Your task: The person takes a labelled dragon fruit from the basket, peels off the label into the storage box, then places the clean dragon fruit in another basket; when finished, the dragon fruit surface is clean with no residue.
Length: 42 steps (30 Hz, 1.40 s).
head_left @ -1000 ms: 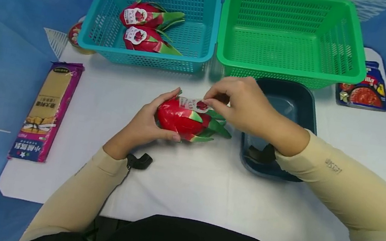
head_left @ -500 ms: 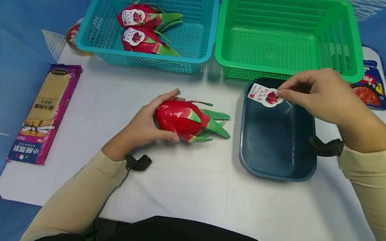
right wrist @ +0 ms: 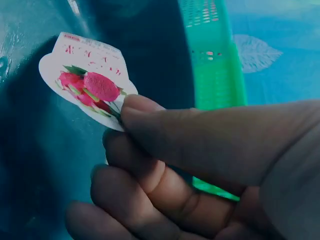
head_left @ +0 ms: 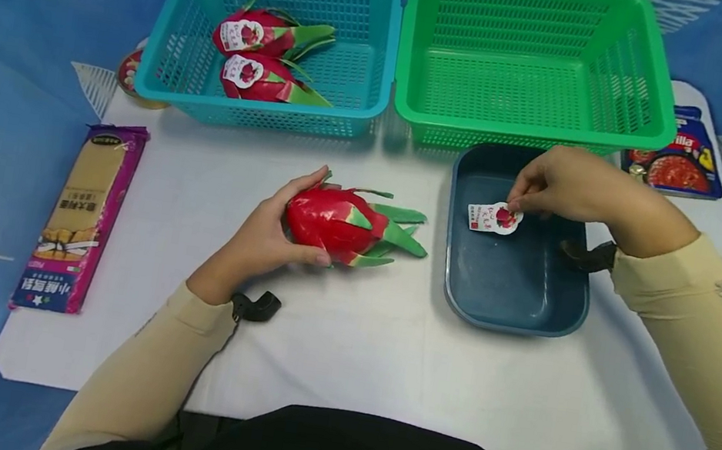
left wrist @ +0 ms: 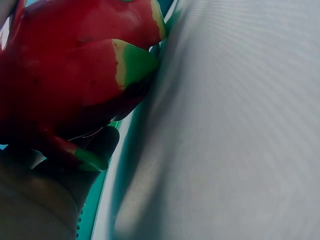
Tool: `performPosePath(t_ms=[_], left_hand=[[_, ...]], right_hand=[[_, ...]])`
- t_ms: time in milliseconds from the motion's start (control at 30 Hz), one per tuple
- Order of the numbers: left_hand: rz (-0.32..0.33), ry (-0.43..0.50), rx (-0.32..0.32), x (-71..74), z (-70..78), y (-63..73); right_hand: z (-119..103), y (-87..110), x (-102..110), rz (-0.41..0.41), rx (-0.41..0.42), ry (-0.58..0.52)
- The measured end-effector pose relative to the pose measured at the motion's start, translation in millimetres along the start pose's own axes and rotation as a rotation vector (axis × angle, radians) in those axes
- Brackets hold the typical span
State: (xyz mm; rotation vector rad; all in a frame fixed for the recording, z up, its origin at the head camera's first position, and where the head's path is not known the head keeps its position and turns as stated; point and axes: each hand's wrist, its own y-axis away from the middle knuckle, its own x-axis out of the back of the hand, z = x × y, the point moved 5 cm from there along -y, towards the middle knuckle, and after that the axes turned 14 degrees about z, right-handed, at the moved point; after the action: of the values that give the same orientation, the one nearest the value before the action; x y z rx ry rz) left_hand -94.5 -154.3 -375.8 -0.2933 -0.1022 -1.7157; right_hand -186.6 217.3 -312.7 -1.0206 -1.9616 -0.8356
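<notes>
My left hand grips a red dragon fruit with green leaf tips, thumb on its near side and fingers round the far side. No label shows on this fruit. In the left wrist view the dragon fruit fills the upper left. Between thumb and forefinger, my right hand pinches a white sticker with a printed dragon fruit picture, held over the dark blue bin. The right wrist view shows the sticker pinched at its rounded end, the other fingers curled below.
At the back, a turquoise basket holds two labelled dragon fruits. Beside it stands a green basket. A noodle packet lies at left, a blue sauce packet at right, and a round tin behind the turquoise basket's corner.
The sticker came off the dragon fruit, and my right hand carried it rightward over the dark blue bin, then lowered it a little. My left hand keeps its grip on the fruit.
</notes>
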Motion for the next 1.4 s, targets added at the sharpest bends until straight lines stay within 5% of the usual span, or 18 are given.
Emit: performPosePath(t_ms=[667,867,1000,1133,1267,1400], left_hand=[[0.000,-0.007,-0.021,0.3,1.5,-0.6],[-0.002,0.013,-0.017,-0.4,0.2,-0.6],[-0.009,0.037,-0.016,-2.0,0.1,-1.7],[-0.010,0.041,-0.011,-2.1,0.7,-2.3],[-0.002,0.037,-0.004,-0.9,0.8,-1.8],[0.004,0.032,-0.003,-0.1,-0.2,-0.7]], right_hand=[[-4.6,0.9,-2.0,0.083,-0.001,0.156],[-1.1,15.8,18.1,0.259,-0.078,0.101],[22.9,39.2,29.9,0.439,-0.237,-0.150],[54.6,56.7,24.6,0.614,-0.407,-0.700],[78.5,60.8,10.2,0.737,-0.492,-1.290],[95.8,58.1,0.6,0.762,-0.526,-1.639]])
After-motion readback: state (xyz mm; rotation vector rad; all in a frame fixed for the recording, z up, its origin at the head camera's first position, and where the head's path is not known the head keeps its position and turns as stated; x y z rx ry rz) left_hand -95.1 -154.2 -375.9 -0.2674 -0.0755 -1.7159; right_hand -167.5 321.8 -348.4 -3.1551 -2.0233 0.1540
